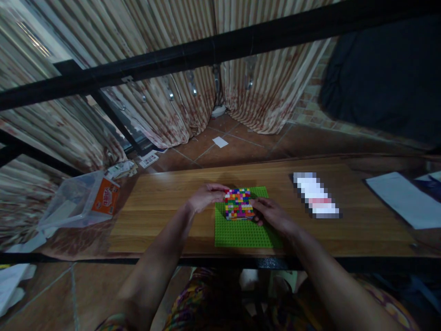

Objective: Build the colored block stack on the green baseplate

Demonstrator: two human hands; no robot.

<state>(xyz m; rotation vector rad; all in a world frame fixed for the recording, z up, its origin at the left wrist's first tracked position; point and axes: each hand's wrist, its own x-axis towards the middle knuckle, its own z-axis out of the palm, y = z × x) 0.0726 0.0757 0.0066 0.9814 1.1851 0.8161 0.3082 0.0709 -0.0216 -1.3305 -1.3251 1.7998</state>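
A block built of many small coloured toy bricks point(238, 203) stands over the green studded baseplate point(241, 235) on the wooden table. My left hand point(207, 196) grips its left side, fingers reaching to the far left corner. On the other side my right hand point(270, 214) holds the right edge, thumb near the top and fingers curled at the lower right. The brick block's top shows red, yellow, white, green, purple and orange pieces. Whether its underside is joined to the baseplate or only rests there, I cannot tell.
On the wooden tabletop point(158, 207), a blurred-out phone-like object point(316, 195) lies to the right. Farther right are white sheets point(399, 197). A clear plastic bin point(74, 197) with an orange label stands at the left. A black metal bar point(193, 53) crosses before the striped curtains point(165, 110).
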